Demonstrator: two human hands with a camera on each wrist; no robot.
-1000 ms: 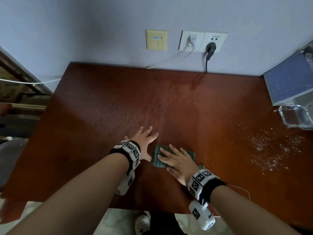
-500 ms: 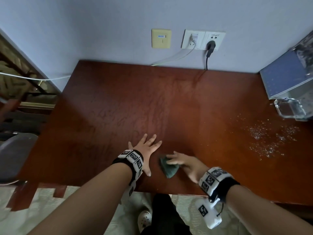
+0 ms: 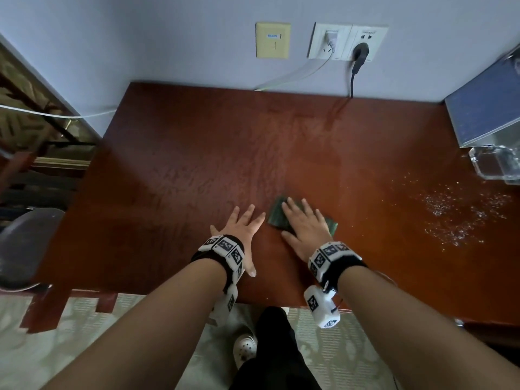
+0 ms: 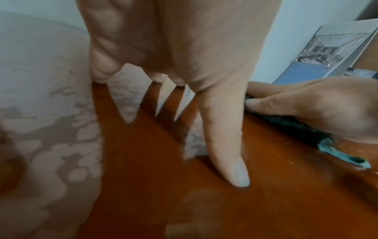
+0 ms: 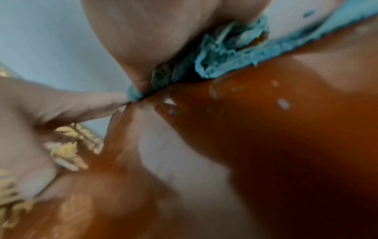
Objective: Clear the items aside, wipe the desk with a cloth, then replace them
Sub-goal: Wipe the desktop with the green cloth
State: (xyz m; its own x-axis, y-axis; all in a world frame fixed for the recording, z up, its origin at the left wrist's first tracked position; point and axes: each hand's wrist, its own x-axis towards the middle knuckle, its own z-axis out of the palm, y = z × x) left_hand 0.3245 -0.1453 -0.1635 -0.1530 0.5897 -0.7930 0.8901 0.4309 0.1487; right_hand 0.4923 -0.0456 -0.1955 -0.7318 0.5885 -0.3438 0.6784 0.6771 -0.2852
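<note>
A dark green cloth (image 3: 275,214) lies flat on the red-brown desk (image 3: 197,153), near its front edge. My right hand (image 3: 302,220) presses on it with straight fingers and covers most of it. My left hand (image 3: 243,225) rests flat on the bare wood just left of the cloth, fingers spread. In the left wrist view the left hand (image 4: 204,100) lies on the desk, with the right hand (image 4: 319,106) pressing the cloth (image 4: 343,153) beside it. The right wrist view is blurred; it shows the cloth (image 5: 223,56) bunched under the palm.
A patch of water droplets or crumbs (image 3: 464,215) spreads over the desk's right side. A clear glass ashtray (image 3: 495,164) and a blue booklet (image 3: 486,114) sit at the far right. Two cables (image 3: 351,77) run from wall sockets to the desk's back edge. A chair (image 3: 25,246) stands left.
The right hand has gone from a bunched cloth near the front edge to pressing it flat, a little further in and to the right. The left hand has stayed flat.
</note>
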